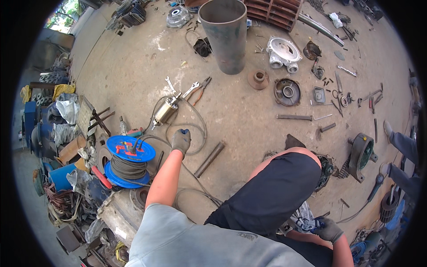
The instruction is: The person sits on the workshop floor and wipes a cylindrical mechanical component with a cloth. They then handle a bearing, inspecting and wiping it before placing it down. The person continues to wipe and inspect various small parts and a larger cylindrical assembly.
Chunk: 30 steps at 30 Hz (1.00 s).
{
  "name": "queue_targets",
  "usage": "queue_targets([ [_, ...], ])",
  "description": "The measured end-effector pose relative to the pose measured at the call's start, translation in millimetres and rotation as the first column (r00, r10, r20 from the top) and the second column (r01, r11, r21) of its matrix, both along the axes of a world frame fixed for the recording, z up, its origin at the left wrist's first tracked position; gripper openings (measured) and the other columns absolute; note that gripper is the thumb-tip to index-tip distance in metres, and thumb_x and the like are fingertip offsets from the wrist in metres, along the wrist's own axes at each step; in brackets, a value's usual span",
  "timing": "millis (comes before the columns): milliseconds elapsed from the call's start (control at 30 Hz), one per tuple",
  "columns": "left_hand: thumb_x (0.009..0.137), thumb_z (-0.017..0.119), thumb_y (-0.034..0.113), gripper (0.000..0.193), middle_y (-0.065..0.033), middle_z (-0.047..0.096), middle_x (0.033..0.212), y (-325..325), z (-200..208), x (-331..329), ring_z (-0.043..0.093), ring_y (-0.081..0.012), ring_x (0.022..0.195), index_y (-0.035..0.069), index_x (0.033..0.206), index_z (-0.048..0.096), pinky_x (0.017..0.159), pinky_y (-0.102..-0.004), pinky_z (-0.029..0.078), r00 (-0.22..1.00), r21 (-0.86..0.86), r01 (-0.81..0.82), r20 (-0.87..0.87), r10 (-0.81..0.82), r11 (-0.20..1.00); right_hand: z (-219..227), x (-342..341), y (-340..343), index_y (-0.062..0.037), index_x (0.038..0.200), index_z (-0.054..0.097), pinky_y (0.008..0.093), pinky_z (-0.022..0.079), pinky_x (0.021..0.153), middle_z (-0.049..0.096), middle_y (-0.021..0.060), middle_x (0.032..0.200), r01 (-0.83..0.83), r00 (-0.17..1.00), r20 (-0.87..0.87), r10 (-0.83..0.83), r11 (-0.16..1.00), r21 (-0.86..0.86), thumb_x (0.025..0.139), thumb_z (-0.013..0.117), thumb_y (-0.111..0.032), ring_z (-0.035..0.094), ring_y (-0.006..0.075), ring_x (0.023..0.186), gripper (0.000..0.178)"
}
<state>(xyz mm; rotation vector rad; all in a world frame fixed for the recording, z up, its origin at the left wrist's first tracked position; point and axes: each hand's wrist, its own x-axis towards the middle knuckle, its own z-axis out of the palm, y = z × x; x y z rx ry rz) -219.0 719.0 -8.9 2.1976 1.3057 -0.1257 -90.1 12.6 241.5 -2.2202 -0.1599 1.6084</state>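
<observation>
My left hand (181, 141), in a grey glove, reaches forward over the floor beside a loop of dark cable. Its fingers are curled closed, and whatever they may hold is hidden. Ahead of it lies a motor rotor (165, 111) with a copper-coloured body. Two wrenches (192, 87) and orange-handled pliers (203, 90) lie at the rotor's far end. My right hand (328, 229), also gloved, is low beside my bent leg. Its fingers close at a shiny, silvery bundle (303, 219), whose kind I cannot make out.
A blue cable reel (129, 167) stands left of my left arm. A metal bar (210, 159) lies to the right. Farther off are a tall metal cylinder (226, 40), a silver housing (283, 51) and a hammer (296, 117). Another person's feet (388, 130) show at right.
</observation>
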Motion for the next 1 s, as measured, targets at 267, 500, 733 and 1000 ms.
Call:
queue_targets([
  [267, 0.100, 0.060, 0.032, 0.040, -0.0332, 0.075, 0.109, 57.0, -34.0, -12.0, 0.072, -0.0487, 0.107, -0.003, 0.103, 0.078, 0.095, -0.0545, 0.057, 0.968, 0.099, 0.144, -0.223, -0.119, 0.985, -23.6, 2.9, -13.6, -0.0034, 0.117, 0.079, 0.0420, 0.060, 0.093, 0.079, 0.0190, 0.109, -0.233, 0.970, 0.043, 0.239, 0.966, -0.114, 0.080, 0.088, -0.029, 0.076, 0.0357, 0.103, 0.046],
  [500, 0.096, 0.070, 0.033, 0.045, -0.0274, 0.064, 0.140, 84.4, -14.1, 14.2, 0.067, -0.0444, 0.126, 0.000, 0.127, 0.073, 0.108, -0.0490, 0.055, 0.932, 0.188, 0.058, -0.363, 0.015, 0.980, -38.3, 6.5, -22.9, -0.0028, 0.117, 0.079, 0.0438, 0.059, 0.092, 0.077, 0.0202, 0.111, -0.251, 0.968, -0.004, 0.251, 0.965, -0.078, 0.079, 0.088, -0.031, 0.075, 0.0375, 0.103, 0.048],
  [733, 0.084, 0.088, 0.038, 0.107, -0.0255, 0.050, 0.158, 116.5, -7.7, 48.4, 0.055, -0.0424, 0.143, 0.013, 0.170, 0.031, 0.116, -0.0490, 0.050, 0.968, 0.376, 0.020, -0.237, 0.075, 0.926, -36.4, -3.2, -20.0, -0.0050, 0.115, 0.081, 0.0430, 0.058, 0.095, 0.078, 0.0195, 0.113, -0.182, 0.983, -0.057, 0.177, 0.977, -0.115, 0.079, 0.087, -0.032, 0.075, 0.0374, 0.105, 0.046],
  [1000, 0.093, 0.083, 0.026, 0.090, -0.0188, 0.045, 0.166, 190.9, -0.5, 8.9, 0.055, -0.0382, 0.147, 0.015, 0.169, 0.034, 0.117, -0.0490, 0.050, 0.700, 0.222, -0.061, -0.685, 0.200, 0.973, -47.2, -26.7, -39.1, -0.0112, 0.124, 0.080, 0.0421, 0.058, 0.100, 0.079, 0.0161, 0.120, -0.262, 0.954, -0.206, 0.219, 0.943, -0.207, 0.082, 0.080, -0.039, 0.075, 0.0342, 0.114, 0.051],
])
